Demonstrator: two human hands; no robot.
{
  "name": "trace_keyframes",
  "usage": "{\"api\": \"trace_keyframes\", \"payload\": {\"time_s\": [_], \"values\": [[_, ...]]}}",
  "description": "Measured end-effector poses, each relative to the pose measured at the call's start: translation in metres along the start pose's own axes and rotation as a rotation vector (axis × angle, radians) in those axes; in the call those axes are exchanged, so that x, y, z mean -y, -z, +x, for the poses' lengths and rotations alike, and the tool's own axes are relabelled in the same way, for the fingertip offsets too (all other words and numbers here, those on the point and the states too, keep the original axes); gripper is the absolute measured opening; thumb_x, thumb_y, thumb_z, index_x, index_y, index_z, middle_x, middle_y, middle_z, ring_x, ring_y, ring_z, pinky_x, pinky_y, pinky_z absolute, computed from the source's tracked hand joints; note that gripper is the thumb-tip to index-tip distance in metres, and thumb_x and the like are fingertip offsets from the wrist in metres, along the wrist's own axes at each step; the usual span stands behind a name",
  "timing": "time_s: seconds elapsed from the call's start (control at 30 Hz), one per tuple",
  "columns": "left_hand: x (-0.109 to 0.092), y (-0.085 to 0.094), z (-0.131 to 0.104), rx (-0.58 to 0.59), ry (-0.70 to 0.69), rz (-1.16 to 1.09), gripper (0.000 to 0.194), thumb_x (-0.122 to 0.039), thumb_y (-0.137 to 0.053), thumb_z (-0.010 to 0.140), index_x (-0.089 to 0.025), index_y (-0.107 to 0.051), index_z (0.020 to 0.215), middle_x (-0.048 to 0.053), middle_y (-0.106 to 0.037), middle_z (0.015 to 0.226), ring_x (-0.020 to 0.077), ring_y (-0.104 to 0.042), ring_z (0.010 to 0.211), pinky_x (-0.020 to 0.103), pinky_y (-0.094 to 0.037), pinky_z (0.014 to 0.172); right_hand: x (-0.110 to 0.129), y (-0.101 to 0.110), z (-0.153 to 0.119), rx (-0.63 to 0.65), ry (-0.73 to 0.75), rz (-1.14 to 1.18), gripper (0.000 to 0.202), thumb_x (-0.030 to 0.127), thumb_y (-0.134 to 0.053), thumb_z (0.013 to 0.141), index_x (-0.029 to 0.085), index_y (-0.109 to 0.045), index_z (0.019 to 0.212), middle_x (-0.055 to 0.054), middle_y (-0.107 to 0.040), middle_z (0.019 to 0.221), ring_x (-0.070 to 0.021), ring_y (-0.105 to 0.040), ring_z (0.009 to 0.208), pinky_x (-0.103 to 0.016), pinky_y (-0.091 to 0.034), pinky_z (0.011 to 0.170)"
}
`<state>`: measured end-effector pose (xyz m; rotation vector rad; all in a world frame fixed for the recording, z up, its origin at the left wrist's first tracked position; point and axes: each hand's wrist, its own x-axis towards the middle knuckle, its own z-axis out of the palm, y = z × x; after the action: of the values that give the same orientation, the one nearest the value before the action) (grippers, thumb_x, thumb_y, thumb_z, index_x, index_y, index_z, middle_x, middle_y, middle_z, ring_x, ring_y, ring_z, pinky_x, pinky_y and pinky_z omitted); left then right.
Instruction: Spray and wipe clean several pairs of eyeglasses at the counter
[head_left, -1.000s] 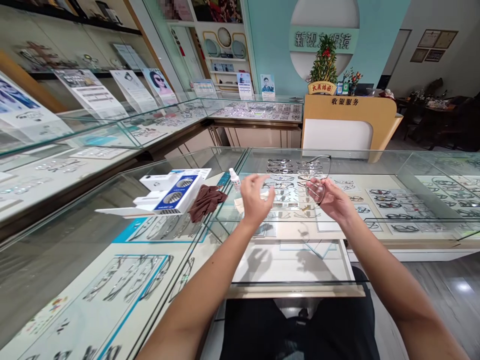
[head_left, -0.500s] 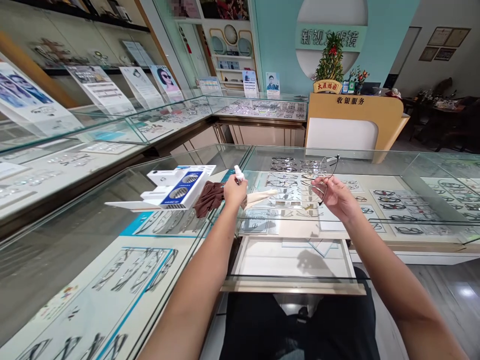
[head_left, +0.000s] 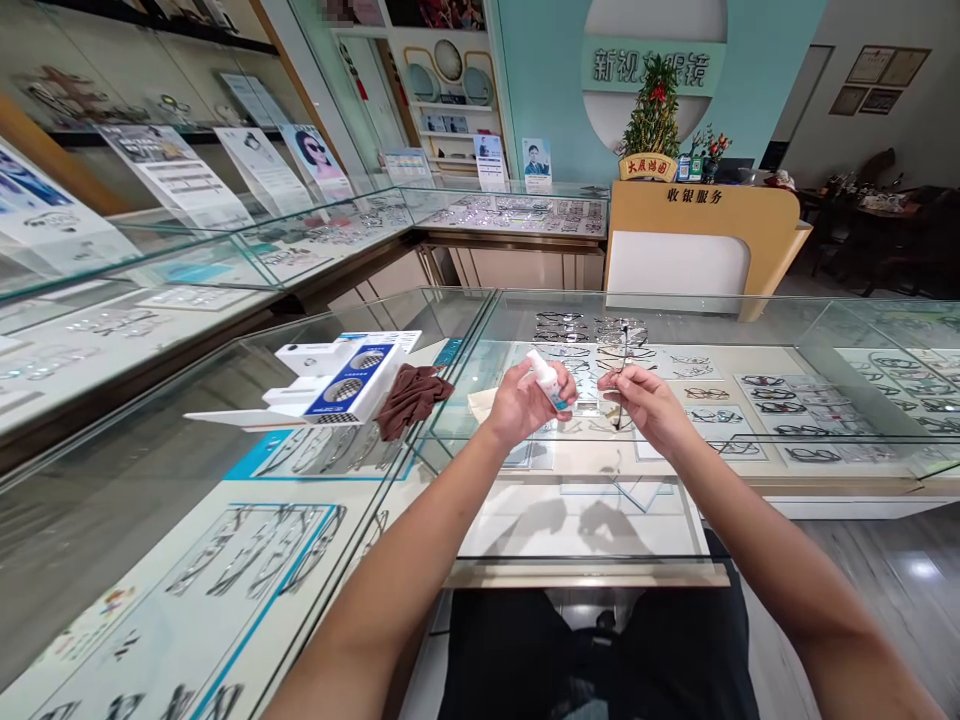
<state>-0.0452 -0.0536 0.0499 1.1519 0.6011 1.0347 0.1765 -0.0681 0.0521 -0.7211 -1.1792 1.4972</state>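
My left hand (head_left: 520, 405) is closed around a small white spray bottle (head_left: 546, 378) with a blue-edged label, tilted with its top toward the upper left. Just to the right, my right hand (head_left: 651, 403) pinches a pair of thin dark-framed eyeglasses (head_left: 624, 350), turned nearly edge-on to me. A narrow gap lies between bottle and glasses. Both are held above the glass counter. Behind my left wrist, a cream cloth (head_left: 482, 403) lies partly hidden on the glass. A crumpled brown cloth (head_left: 412, 400) lies farther left.
An opened white-and-blue box (head_left: 352, 385) rests on the left glass counter beside the brown cloth. Rows of eyeglasses (head_left: 787, 410) lie inside the glass display case. Below my hands a white drawer (head_left: 517, 515) is pulled out toward me. A cashier desk (head_left: 701, 215) stands beyond.
My left hand has moved right with the spray bottle, away from the brown cloth and close to the glasses. The glasses have turned from a wider view to nearly edge-on.
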Motion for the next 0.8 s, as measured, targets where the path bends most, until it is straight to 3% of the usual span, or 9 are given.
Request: {"api": "trace_keyframes", "payload": {"time_s": [0.07, 0.13, 0.23, 0.37, 0.6, 0.8], "values": [[-0.001, -0.009, -0.004, 0.028, 0.022, 0.033, 0.073, -0.097, -0.039, 0.078, -0.025, -0.047, 0.07, 0.005, -0.046, 0.071, 0.0207, -0.049, 0.067, 0.033, -0.039, 0.051, -0.006, -0.004, -0.001, 0.009, -0.018, -0.019, 0.044, 0.061, -0.097, 0.067, 0.026, -0.071, 0.075, -0.002, -0.079, 0.093, -0.0209, -0.07, 0.098, -0.037, -0.053, 0.094], [0.0, -0.013, -0.005, 0.009, 0.012, 0.061, 0.079, -0.101, -0.03, 0.079, -0.025, -0.045, 0.066, 0.005, -0.044, 0.068, 0.0204, -0.047, 0.065, 0.033, -0.038, 0.049, -0.01, -0.008, -0.003, 0.016, -0.024, -0.036, 0.044, 0.062, -0.096, 0.068, 0.026, -0.072, 0.076, -0.002, -0.079, 0.092, -0.0206, -0.069, 0.095, -0.038, -0.052, 0.092], [0.007, -0.012, -0.001, -0.075, -0.096, 0.085, 0.072, -0.094, -0.043, 0.081, -0.023, -0.052, 0.069, 0.006, -0.05, 0.073, 0.0199, -0.051, 0.069, 0.034, -0.047, 0.055, -0.014, -0.013, -0.006, 0.03, -0.027, -0.065, 0.044, 0.064, -0.094, 0.069, 0.027, -0.074, 0.077, -0.001, -0.08, 0.091, -0.0207, -0.069, 0.094, -0.038, -0.051, 0.092], [0.018, -0.007, 0.004, -0.273, -0.205, 0.229, 0.051, -0.073, -0.064, 0.079, -0.022, -0.058, 0.078, 0.004, -0.055, 0.084, 0.0189, -0.054, 0.078, 0.034, -0.053, 0.072, -0.017, -0.017, -0.01, 0.051, -0.046, -0.096, 0.044, 0.065, -0.093, 0.07, 0.026, -0.075, 0.078, -0.001, -0.078, 0.087, -0.0218, -0.071, 0.096, -0.037, -0.05, 0.09], [0.023, -0.004, 0.001, -0.384, -0.306, 0.681, 0.049, -0.071, -0.049, 0.091, -0.023, -0.055, 0.085, 0.004, -0.057, 0.089, 0.0224, -0.054, 0.09, 0.037, -0.047, 0.087, -0.02, -0.022, -0.012, 0.056, -0.074, -0.105, 0.044, 0.064, -0.094, 0.069, 0.026, -0.075, 0.079, -0.002, -0.081, 0.091, -0.021, -0.07, 0.094, -0.036, -0.049, 0.088], [0.027, -0.005, 0.001, -0.459, -0.389, 0.746, 0.044, -0.066, -0.051, 0.095, -0.024, -0.056, 0.085, 0.004, -0.06, 0.088, 0.0237, -0.056, 0.09, 0.038, -0.046, 0.088, -0.019, -0.022, -0.013, 0.081, -0.081, -0.101, 0.042, 0.063, -0.093, 0.07, 0.027, -0.075, 0.079, -0.002, -0.082, 0.093, -0.0198, -0.069, 0.09, -0.036, -0.05, 0.088]]}}
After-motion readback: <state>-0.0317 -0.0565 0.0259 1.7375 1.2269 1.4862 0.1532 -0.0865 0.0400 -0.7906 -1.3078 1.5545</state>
